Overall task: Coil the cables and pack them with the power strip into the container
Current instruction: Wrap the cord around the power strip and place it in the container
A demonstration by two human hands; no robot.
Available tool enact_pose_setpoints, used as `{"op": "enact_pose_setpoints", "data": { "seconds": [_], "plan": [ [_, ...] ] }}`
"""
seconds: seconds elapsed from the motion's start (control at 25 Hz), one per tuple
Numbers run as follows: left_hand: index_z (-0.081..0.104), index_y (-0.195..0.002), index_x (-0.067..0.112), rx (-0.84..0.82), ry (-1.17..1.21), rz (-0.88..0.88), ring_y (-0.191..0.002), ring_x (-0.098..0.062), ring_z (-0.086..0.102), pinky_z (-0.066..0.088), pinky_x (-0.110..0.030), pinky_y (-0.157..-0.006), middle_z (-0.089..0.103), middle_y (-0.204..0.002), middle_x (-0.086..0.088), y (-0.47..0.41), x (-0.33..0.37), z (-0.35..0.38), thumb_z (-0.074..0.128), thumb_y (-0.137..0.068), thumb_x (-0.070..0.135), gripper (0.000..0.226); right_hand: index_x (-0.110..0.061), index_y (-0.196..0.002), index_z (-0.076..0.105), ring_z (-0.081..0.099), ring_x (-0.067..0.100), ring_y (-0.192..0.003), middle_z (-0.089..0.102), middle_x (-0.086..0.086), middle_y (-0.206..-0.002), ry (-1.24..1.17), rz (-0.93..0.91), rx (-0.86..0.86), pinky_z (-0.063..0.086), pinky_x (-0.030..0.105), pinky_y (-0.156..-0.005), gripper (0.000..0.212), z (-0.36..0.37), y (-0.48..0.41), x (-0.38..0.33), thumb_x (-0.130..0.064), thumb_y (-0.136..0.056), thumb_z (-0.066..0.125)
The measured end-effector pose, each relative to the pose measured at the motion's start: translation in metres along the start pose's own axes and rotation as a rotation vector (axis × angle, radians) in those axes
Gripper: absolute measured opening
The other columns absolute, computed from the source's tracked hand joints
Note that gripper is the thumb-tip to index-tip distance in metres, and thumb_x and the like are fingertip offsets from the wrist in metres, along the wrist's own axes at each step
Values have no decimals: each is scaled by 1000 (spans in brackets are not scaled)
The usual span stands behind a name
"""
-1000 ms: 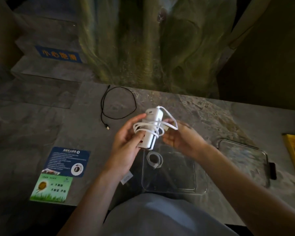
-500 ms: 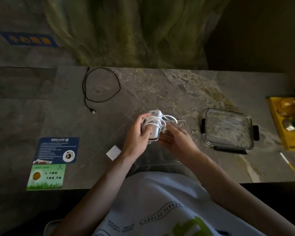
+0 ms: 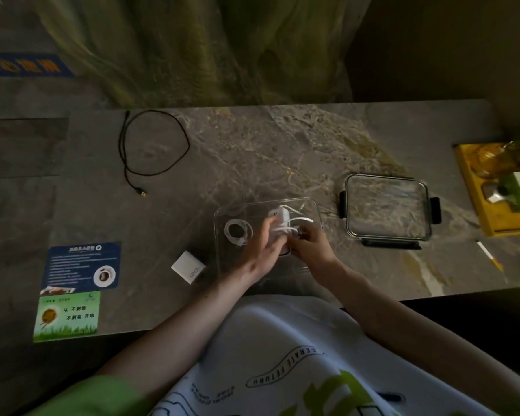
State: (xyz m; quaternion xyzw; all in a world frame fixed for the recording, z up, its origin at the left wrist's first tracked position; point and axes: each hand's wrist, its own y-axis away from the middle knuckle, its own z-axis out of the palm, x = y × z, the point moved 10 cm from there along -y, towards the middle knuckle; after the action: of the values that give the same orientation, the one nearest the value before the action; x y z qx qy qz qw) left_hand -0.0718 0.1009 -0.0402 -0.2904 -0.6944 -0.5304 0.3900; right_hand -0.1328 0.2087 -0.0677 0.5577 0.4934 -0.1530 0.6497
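A clear plastic container [image 3: 219, 214] stands near the table's front edge. Inside it, on the left, lies a small coiled white cable [image 3: 237, 232]. Both hands hold the white power strip [image 3: 278, 219], wrapped in its white cord, low inside the container on the right side. My left hand [image 3: 267, 246] grips the strip from the left; my right hand [image 3: 311, 243] pinches the cord end by it. A loose black cable [image 3: 153, 142] lies in a loop at the far left of the table.
The container's clear lid [image 3: 386, 207] with black clips lies to the right. A small white charger block [image 3: 188, 267] sits left of the container. Blue and green cards [image 3: 81, 265] lie at the front left. A yellow tray [image 3: 493, 190] and a cigarette-like stick [image 3: 490, 259] are at right.
Both hands have lowered the wrapped power strip from above the table down into the container. The camera view has tilted and shifted, bringing the lid and charger block into sight.
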Motion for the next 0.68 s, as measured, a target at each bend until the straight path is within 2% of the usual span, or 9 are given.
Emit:
{"op": "enact_pose_setpoints", "data": {
  "seconds": [0.12,0.24,0.32,0.44,0.56,0.6,0.68],
  "plan": [
    [47,-130,14,11,15,-92,-106,-12,49,37,-18,-71,52,-119,0,-10,-13,6,43,-100,35,37,-20,-83,66,63,10,-66,67,-1,-73,90,0,20,52,25,-61,17,-6,-9,7,-4,-83,71],
    [49,-126,14,39,-77,-129,-100,-18,57,38,-19,-64,58,-111,-2,-22,-23,8,43,-99,38,36,-13,-94,69,68,12,-73,72,4,-83,142,49,65,52,17,-56,14,-12,-20,23,-5,-82,71],
    [49,-126,16,40,-104,-158,-103,-19,58,41,-24,-70,59,-115,-3,-32,-30,10,48,-98,35,33,-8,-100,69,69,16,-76,73,8,-87,112,102,93,51,19,-55,20,-14,-26,37,-8,-81,73],
    [51,-127,16,20,-232,-153,-111,-24,59,40,-25,-80,61,-123,-7,-47,-29,8,50,-97,33,35,-1,-104,67,64,18,-75,69,9,-83,29,129,89,50,27,-62,21,-2,-33,50,-5,-83,68],
    [56,-126,10,-14,-405,-58,-115,-29,58,39,-23,-81,63,-124,-13,-60,-11,9,49,-98,22,32,-3,-94,69,65,25,-72,68,12,-77,-173,255,128,55,41,-71,11,9,-36,65,-2,-84,65],
    [57,-126,8,-37,-460,-11,-118,-29,57,39,-24,-85,63,-126,-15,-64,-3,12,48,-97,16,32,-4,-93,70,67,28,-74,69,15,-78,-238,297,151,56,46,-75,11,11,-37,71,-1,-84,65],
    [56,-129,5,-77,-547,56,-124,-30,52,37,-26,-98,58,-132,-16,-69,4,17,45,-97,11,35,-5,-93,70,69,31,-79,70,19,-84,-319,313,199,56,47,-78,11,15,-39,74,0,-84,65]
  ]
}}
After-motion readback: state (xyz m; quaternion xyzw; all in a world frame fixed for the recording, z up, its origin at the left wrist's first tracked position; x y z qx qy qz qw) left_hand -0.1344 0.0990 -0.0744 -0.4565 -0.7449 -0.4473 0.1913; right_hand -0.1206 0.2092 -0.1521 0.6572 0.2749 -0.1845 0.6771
